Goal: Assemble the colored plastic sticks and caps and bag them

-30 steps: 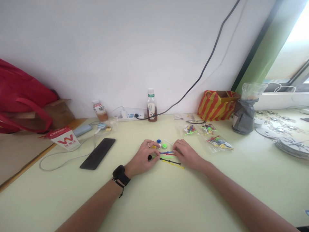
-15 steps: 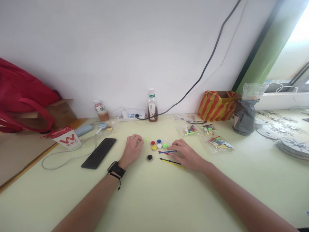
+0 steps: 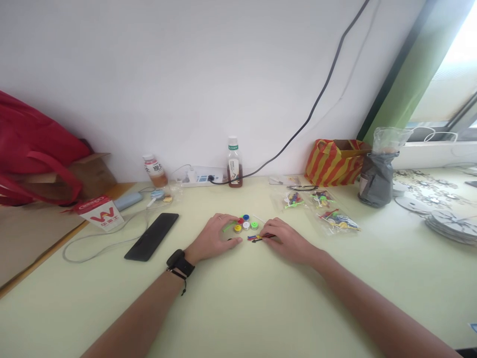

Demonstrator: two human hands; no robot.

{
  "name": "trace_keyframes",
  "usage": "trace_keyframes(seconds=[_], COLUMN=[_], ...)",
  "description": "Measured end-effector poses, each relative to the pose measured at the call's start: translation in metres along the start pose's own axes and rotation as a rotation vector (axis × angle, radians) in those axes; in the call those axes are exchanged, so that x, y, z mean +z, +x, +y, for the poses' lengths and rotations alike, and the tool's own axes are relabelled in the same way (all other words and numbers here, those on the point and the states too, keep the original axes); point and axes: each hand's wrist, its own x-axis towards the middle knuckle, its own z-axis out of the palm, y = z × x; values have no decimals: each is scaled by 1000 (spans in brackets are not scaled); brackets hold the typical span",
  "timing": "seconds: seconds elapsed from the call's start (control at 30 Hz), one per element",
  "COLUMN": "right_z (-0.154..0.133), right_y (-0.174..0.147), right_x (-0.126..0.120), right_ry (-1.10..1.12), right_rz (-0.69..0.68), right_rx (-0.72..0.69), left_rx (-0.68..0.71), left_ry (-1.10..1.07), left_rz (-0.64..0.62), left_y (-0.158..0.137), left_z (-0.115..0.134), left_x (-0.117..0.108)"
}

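Small round plastic pieces sit close together mid-table: a blue piece (image 3: 246,217), a red piece (image 3: 240,221), a yellow piece (image 3: 237,228), a white piece (image 3: 246,225) and a green piece (image 3: 254,225). My left hand (image 3: 212,237) curves around their left side, thumb and fingers apart. A green stick (image 3: 228,226) lies between its thumb and fingers, and the black round piece is mostly hidden under the thumb. My right hand (image 3: 286,241) is closed on a bunch of coloured plastic arrows (image 3: 254,238), tips pointing left. A white stick (image 3: 258,219) lies just beyond it.
Bags of coloured parts (image 3: 339,221) lie at the back right, near a striped bag (image 3: 335,161) and stacked discs (image 3: 452,228). A black phone (image 3: 152,236) and a red-and-white box (image 3: 100,213) are at left. A bottle (image 3: 234,164) stands by the wall.
My left hand has moved right and spread its fingers beside the round pieces, covering the black one. My right hand has drawn the separate arrows together into one bunch.
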Motion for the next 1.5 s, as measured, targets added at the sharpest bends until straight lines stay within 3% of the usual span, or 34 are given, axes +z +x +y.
trace_keyframes(seconds=[0.33, 0.53, 0.87, 1.1, 1.3, 1.5], right_z=[6, 9, 5, 4, 10, 25], right_y=[0, 1, 1, 2, 0, 0], right_x=[3, 6, 5, 7, 8, 13], right_ry=[-31, -67, -50, -42, -12, -124], right_rz=[36, 14, 13, 16, 70, 145], right_rx=[21, -4, 12, 20, 58, 109], left_rx=[51, 154, 106, 206, 233, 245], left_ry=[122, 225, 223, 242, 182, 75], left_rz=[131, 18, 92, 4, 76, 158], left_y=[3, -3, 1, 6, 8, 4], left_z=[-3, 17, 9, 8, 13, 25], left_x=[9, 19, 22, 26, 25, 21])
